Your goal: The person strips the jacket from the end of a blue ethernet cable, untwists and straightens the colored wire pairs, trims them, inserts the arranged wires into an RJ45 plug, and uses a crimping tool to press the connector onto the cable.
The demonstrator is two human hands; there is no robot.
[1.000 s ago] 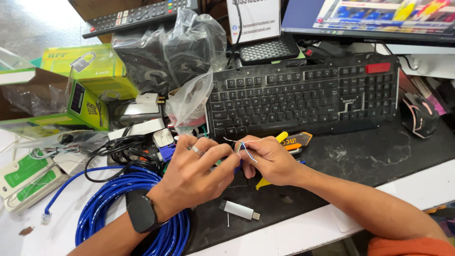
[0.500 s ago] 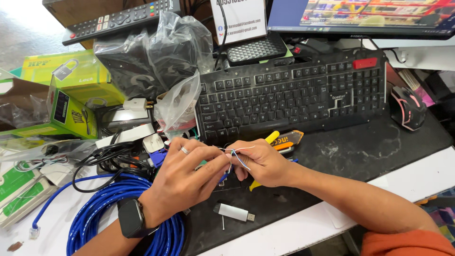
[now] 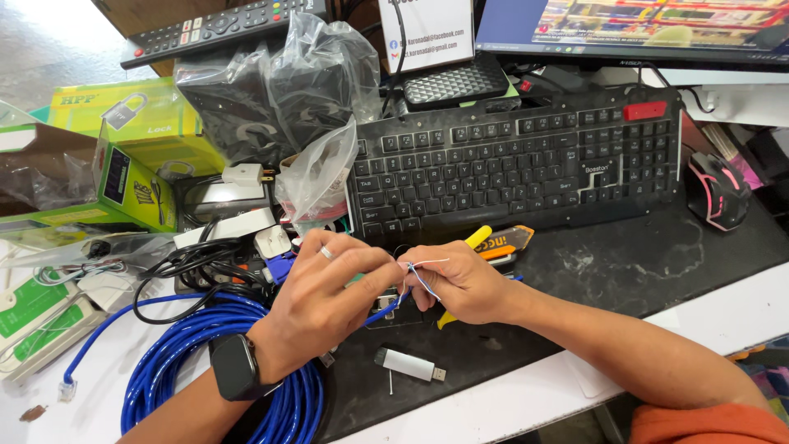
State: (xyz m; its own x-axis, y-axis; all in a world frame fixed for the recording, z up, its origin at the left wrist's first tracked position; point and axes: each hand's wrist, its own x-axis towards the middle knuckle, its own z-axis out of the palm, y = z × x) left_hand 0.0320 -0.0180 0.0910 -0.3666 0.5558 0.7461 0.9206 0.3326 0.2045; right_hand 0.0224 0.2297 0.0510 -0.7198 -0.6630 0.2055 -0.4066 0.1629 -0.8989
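From the head view, the left hand (image 3: 329, 300) and right hand (image 3: 460, 284) meet over the black mat (image 3: 625, 263), both pinching the stripped end of the blue cable (image 3: 386, 308), thin wires (image 3: 423, 275) fanned between the fingertips. The cable's coil (image 3: 189, 362) lies near left; a keyboard (image 3: 509, 164) sits beyond, a silver USB stick (image 3: 408, 364) nearer.
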